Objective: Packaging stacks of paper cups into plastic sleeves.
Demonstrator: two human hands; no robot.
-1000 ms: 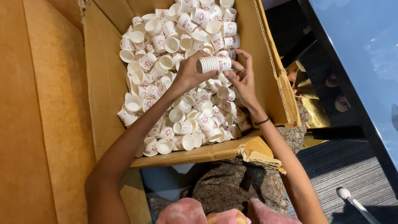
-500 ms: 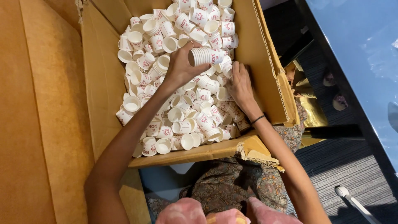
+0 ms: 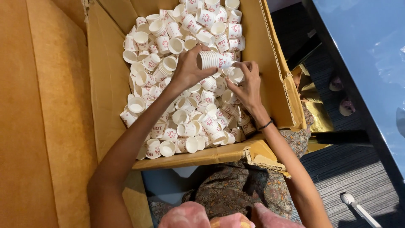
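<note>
A nested cup stack (image 3: 209, 59) is held sideways in the left hand (image 3: 188, 69); a single cup (image 3: 235, 75), just right, is pinched by the right hand (image 3: 248, 86).

1. The cardboard box (image 3: 107, 84) filling the centre of the frame is matt brown corrugated board, torn and frayed along its lower edge.
2. The paper cups (image 3: 177, 114) inside look smooth, matt white with red print.
3. The nested stack of cups (image 3: 209, 60), centre top, shows ribbed paper rims.
4. The wristband (image 3: 265, 125), right of centre, is dark and thin.
5. The carpet (image 3: 346, 169), lower right, is grey ribbed cloth.
6. The patterned cloth (image 3: 236, 190), bottom centre, looks soft and matt.
</note>
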